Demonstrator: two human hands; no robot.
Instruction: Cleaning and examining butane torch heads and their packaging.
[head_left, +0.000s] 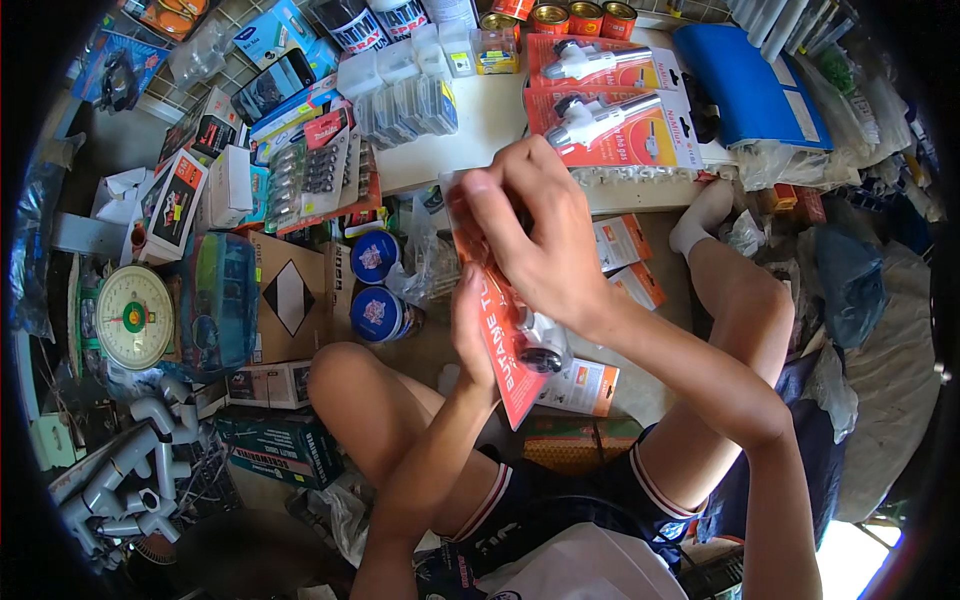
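Note:
A red blister-packed butane torch (501, 337) is tilted in front of me, its nozzle end up and its black knob low. My left hand (474, 330) grips the card's left side, with the thumb near the middle. Over the upper part of the pack bends my right hand (536, 225), thumb and fingers at the card's top; what lies under its fingers is hidden. Two more packed torches (600, 60) lie on the white shelf beyond. Several orange and white cards (581, 386) lie on the floor below and to the right.
On the left stand a dial scale (135, 317), a cardboard box (289, 296), two blue-lidded tubs (376, 313) and grey pipe fittings (157, 427). Clear plastic cases (409, 112), spray cans (352, 26) and a blue folder (750, 86) are on the shelf. Plastic bags (847, 277) are heaped right.

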